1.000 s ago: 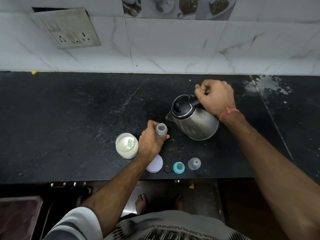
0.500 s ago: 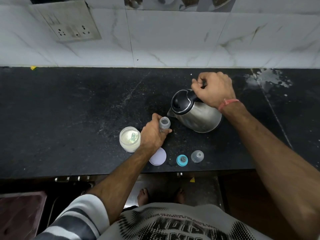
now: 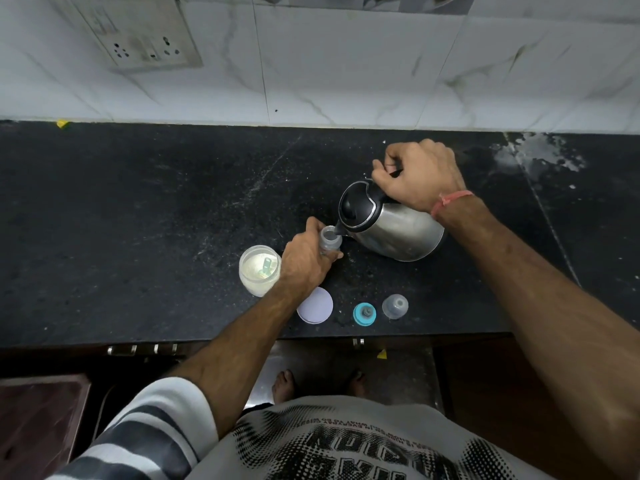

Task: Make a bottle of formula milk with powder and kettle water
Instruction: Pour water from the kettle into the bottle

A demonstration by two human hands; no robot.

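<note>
My right hand grips the black handle of a steel kettle, which is tilted left with its spout over the mouth of a small clear feeding bottle. My left hand holds that bottle upright on the black counter. An open jar of pale formula powder with a scoop inside stands just left of my left hand. The jar's white lid, a teal teat ring and a clear bottle cap lie near the counter's front edge.
A white tiled wall with a socket plate rises behind the counter. A pale spill stain marks the counter's back right. Below the front edge are cabinet handles, and bare feet on the floor.
The kettle has tipped further left and its spout has come down onto the bottle's mouth. My left hand stays on the bottle.
</note>
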